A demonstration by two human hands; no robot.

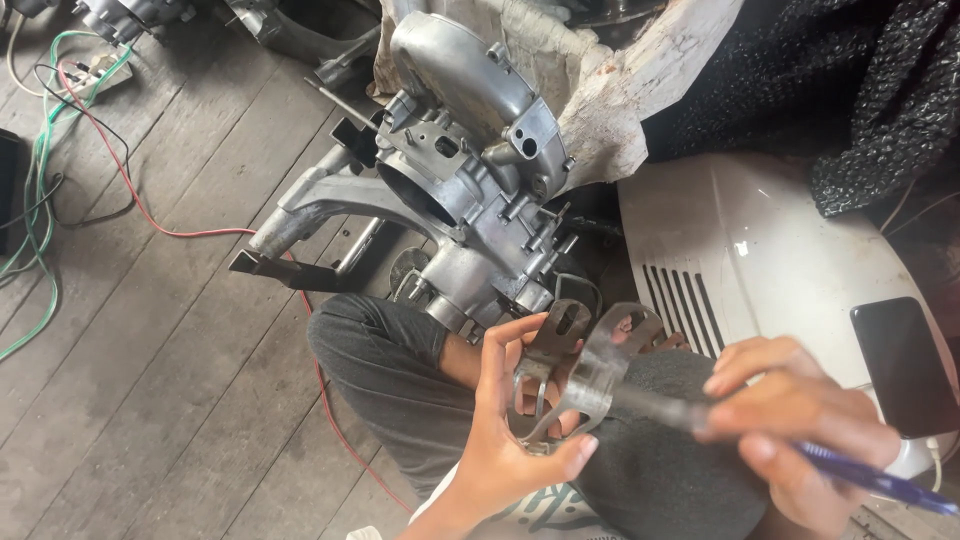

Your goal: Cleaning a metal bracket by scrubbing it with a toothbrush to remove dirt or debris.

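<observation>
My left hand (pixel 515 420) holds a small bent metal bracket (pixel 590 365) with slots and holes, pinched between thumb and fingers over my lap. My right hand (pixel 800 420) grips a screwdriver with a blue handle (pixel 880 482); its blurred metal shaft (pixel 655 405) points left and meets the bracket. Just beyond both hands stands a silver engine casing (pixel 465 190) with a round bore, tilted on the wooden floor.
A white vented body panel (pixel 740 240) lies at right with a dark phone (pixel 905 365) on it. Black fabric (pixel 860 90) is at the top right. Red, green and black wires (pixel 60 150) trail across the floor planks at left. My grey-trousered knee (pixel 380 360) is bent below the casing.
</observation>
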